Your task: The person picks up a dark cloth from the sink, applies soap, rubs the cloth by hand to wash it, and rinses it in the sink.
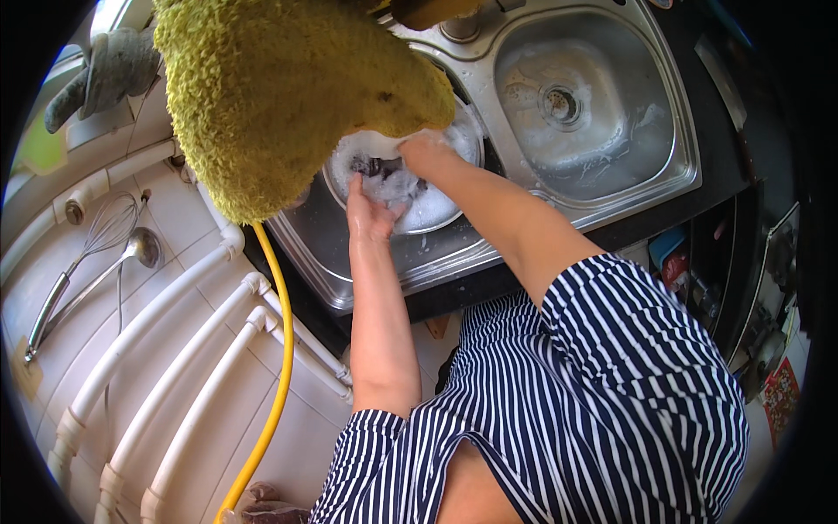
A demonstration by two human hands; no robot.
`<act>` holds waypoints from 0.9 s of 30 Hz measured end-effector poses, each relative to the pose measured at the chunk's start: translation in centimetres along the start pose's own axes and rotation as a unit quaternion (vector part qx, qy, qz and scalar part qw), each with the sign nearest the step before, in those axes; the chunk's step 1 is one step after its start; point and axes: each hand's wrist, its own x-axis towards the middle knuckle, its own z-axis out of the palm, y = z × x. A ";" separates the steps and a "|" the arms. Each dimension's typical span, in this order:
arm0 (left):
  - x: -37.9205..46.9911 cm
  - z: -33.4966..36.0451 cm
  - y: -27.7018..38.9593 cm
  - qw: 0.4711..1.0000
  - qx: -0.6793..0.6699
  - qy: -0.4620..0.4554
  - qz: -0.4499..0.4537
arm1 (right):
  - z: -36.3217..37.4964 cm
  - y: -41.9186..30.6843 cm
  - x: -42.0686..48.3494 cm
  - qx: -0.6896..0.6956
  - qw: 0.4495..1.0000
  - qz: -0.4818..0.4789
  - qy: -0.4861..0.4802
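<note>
My left hand [372, 213] is wet and dips into white suds in a round basin [429, 229]. Its thumb points up beside a dark object [373, 165] that lies half covered by foam, too hidden to name. Foam hides most of the fingers, so their grip does not show. My right hand [429, 156] is bent down into the same basin, its fingertips at a white surface [370, 143] that cannot be made out clearly. The basin stands in the left bowl of a stainless steel sink [314, 245]. A fluffy yellow-green cloth [262, 98] hangs over its far side.
The right sink bowl [589, 164] holds suds around its drain [560, 105]. White pipes [163, 301] and a yellow hose [285, 340] run along the tiled wall. A whisk [105, 229] and a ladle [141, 247] hang there. A knife [720, 82] lies on the dark counter.
</note>
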 end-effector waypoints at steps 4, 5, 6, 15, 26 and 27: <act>-0.5 5.3 -0.6 0.963 -0.026 0.267 -0.034 | 2.8 -2.1 1.5 -0.010 0.911 0.184 0.368; -0.2 3.5 -0.8 0.986 -0.103 0.128 -0.038 | 3.0 -4.5 -0.5 -0.013 0.888 0.168 0.428; 0.3 2.2 -0.8 0.983 -0.181 -0.016 -0.038 | 0.2 -6.3 -2.4 0.160 0.939 0.151 0.264; 1.9 -1.7 -1.6 0.950 -0.152 -0.240 0.131 | -1.9 -9.2 -6.9 0.361 0.884 -0.064 0.290; -5.5 3.1 1.2 0.977 0.069 0.193 0.057 | 2.0 -0.4 -3.1 0.017 0.991 0.091 0.101; -5.7 3.1 0.9 0.982 -0.024 0.189 -0.010 | 0.5 -0.9 -4.3 0.031 0.991 0.033 0.126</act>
